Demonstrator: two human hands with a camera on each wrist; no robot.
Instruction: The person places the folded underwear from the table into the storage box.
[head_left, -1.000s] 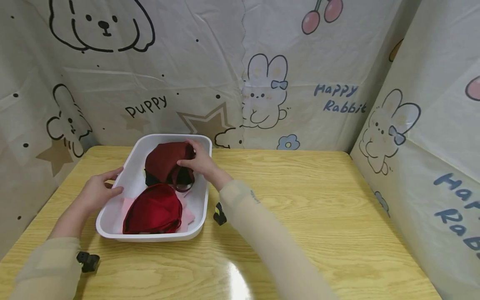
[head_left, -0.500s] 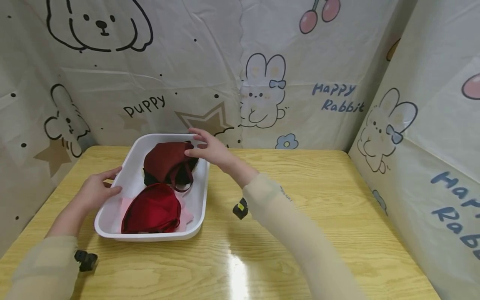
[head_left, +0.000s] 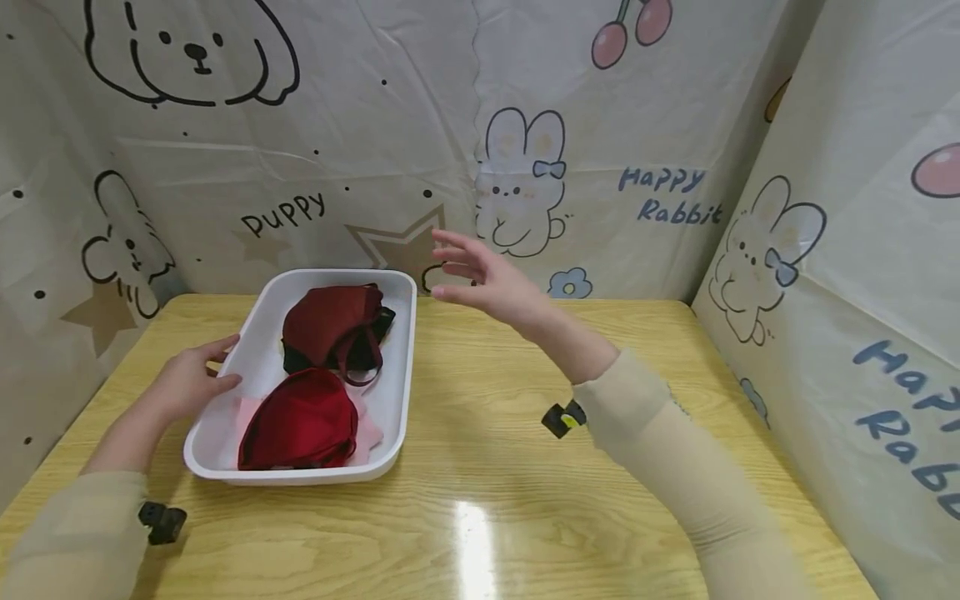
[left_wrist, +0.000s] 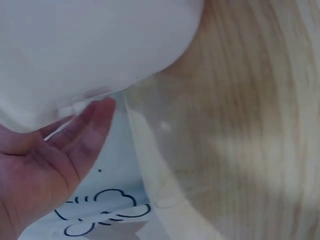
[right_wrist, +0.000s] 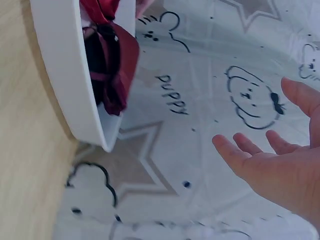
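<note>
In the head view, a white plastic tub (head_left: 408,367) stands on the left part of the table. My left hand (head_left: 187,379) touches the outside of its left wall, thumb and fingers fairly straight; in the left wrist view the fingers (left_wrist: 102,115) lie along that wall. Inside are a folded dark-red garment (head_left: 330,321) with a thin strap loop and black parts, and a bright-red, cup-shaped garment (head_left: 303,425) like a folded bra. Pink cloth (head_left: 367,433) shows beneath it. My right hand (head_left: 498,287) hovers right of the tub, holding nothing, fingers spread and apart from the rim.
The light wood table (head_left: 525,483) runs to the right and front of the tub. A printed cloth (head_left: 360,150) with cartoon animals hangs behind it and along both sides. Small black cameras sit at both wrists.
My right hand has left the dark-red garment, lifted over the tub's rim and moved right. The garment stays in the tub. My left hand keeps its place at the tub's wall.
</note>
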